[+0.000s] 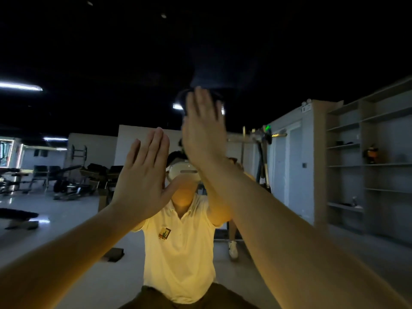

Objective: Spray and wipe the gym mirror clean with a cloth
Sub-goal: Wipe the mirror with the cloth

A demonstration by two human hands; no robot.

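The gym mirror [289, 157] fills the view and reflects a person in a white polo shirt wearing a headset. My right hand [202, 128] is raised high, fingers straight and together, and presses a dark cloth [213, 74] flat against the glass. The cloth shows dimly above and around the fingertips against the dark reflected ceiling. Lower and to the left, my left hand [142, 175] is held up flat with straight fingers and holds nothing. Whether it touches the glass I cannot tell. No spray bottle is in view.
The reflection shows weight benches and machines [66, 177] at the left, grey wall shelves [367, 166] at the right, a dark block on the floor [114, 254], and another person's leg and white shoe [233, 248] behind me.
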